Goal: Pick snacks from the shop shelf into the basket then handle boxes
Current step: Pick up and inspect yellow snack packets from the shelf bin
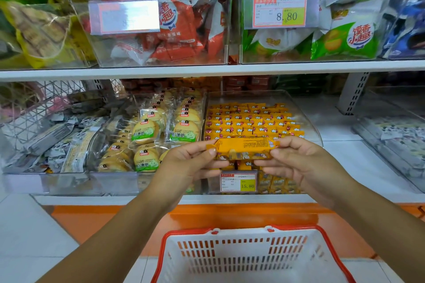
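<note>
Nearest to the person, the basket stands on the floor, white with a red rim, its mouth open upward and its inside looking empty as far as it shows. It lies straight below the hands and a little toward the person, with free air between.

Above it, the left hand and the right hand hold one orange snack pack by its two ends, fingers closed on it. Its long axis runs left to right (level, printed back side toward the camera). Both hands are equally near, so I judge either could lower it alone.

Behind the pack is the clear tray of the same orange packs, then the shelf edge above, well clear of a downward move.
</note>
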Available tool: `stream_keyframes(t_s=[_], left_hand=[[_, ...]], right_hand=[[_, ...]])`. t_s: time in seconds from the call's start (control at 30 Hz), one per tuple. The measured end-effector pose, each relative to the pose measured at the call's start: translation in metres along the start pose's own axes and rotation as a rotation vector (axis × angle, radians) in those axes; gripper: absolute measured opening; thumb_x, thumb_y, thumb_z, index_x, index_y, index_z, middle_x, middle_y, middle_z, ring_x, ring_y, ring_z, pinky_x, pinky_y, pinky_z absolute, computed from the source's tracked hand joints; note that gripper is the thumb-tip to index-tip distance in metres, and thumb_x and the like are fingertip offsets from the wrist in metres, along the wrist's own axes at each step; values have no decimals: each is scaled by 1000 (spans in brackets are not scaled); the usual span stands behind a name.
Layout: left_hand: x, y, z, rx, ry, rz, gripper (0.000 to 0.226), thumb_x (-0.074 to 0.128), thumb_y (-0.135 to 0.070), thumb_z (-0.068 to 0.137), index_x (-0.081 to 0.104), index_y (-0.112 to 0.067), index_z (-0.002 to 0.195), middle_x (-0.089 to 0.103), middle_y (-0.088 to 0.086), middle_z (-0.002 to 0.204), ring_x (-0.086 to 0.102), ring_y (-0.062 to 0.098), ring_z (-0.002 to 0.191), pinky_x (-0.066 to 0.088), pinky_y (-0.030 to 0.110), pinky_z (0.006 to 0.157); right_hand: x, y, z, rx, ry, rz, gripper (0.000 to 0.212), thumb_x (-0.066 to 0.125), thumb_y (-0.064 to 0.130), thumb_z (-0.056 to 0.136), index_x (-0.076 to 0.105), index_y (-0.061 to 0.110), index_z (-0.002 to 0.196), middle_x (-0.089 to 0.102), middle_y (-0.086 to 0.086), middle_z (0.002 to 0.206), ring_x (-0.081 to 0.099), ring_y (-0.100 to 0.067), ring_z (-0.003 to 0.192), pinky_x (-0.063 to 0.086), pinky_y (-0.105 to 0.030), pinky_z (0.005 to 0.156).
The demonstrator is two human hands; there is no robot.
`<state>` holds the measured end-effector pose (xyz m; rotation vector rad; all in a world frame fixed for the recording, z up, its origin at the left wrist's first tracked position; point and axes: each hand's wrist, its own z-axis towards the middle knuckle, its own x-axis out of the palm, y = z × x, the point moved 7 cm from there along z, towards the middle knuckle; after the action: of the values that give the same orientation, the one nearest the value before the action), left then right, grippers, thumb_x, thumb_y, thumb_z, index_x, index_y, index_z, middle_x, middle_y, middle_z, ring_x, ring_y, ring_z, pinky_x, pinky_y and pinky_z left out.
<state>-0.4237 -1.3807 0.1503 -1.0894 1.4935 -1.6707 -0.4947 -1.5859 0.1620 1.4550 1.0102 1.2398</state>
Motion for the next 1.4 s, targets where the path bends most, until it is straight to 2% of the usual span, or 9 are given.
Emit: stream_keyframes(t_s=[0.17,0.27,0.33,0.47,0.6,0.7,0.93,1.27,1.4], left_hand=[[1,0,0,47,-92,59,23,57,-14,97,68,-14,77,75,5,98,72,20,97,56,35,91],[4,-3,-2,73,-141,-5,5,58,-12,96,61,-9,99,75,9,100,74,21,89,60,36,82],[3,-6,-3,98,-160,-17,17,60,-11,94,58,-17,110,76,8,102,74,22,87,61,31,70],[2,-8,-5,119,-200,29,12,64,-13,91,69,-16,102,76,8,92,74,22,82,61,28,69],[3,-5,-2,92,-137,3,32,71,-19,75,70,-15,107,77,6,98,75,21,89,60,27,75],[0,-4,0,88,-130,18,38,74,-15,68,70,-13,107,76,8,102,74,24,93,60,28,76],[-1,-3,1,55,-97,-46,33,68,-15,79,70,-5,110,76,13,102,74,27,96,59,24,76],[-4,-2,2,47,-91,-22,31,65,-1,85,67,-8,116,75,15,101,74,25,95,60,25,77],[-7,-1,3,72,-127,57,22,70,-22,78,75,-12,97,75,6,107,71,24,101,59,32,82]], right_hand=[[-3,1,1,-68,-67,-44,16,67,15,76,54,6,73,74,-4,83,74,-20,91,60,-33,86],[-1,2,1,-81,-75,-26,12,66,12,80,55,5,80,74,-5,84,75,-23,87,61,-34,83],[-3,5,0,-104,-99,-29,21,69,14,76,55,8,91,74,-11,99,74,-33,89,61,-35,81],[-4,7,-2,-144,-141,-161,9,67,13,86,61,11,93,74,-5,99,74,-33,86,58,-45,85],[-1,4,-2,-105,-90,-198,33,70,26,75,64,10,104,75,-7,104,74,-26,91,55,-44,92],[1,3,-1,-90,-71,-223,33,74,12,77,60,12,107,75,-5,107,74,-27,93,54,-42,92],[-2,1,3,-52,-56,33,19,61,3,84,61,4,103,73,-21,103,73,-34,93,61,-31,78],[-1,3,2,-40,9,-16,33,58,-3,89,58,3,122,74,-16,107,72,-29,100,60,-29,81],[-3,3,0,-77,-55,-120,17,65,8,83,60,6,99,76,-13,99,73,-29,96,61,-32,81]])
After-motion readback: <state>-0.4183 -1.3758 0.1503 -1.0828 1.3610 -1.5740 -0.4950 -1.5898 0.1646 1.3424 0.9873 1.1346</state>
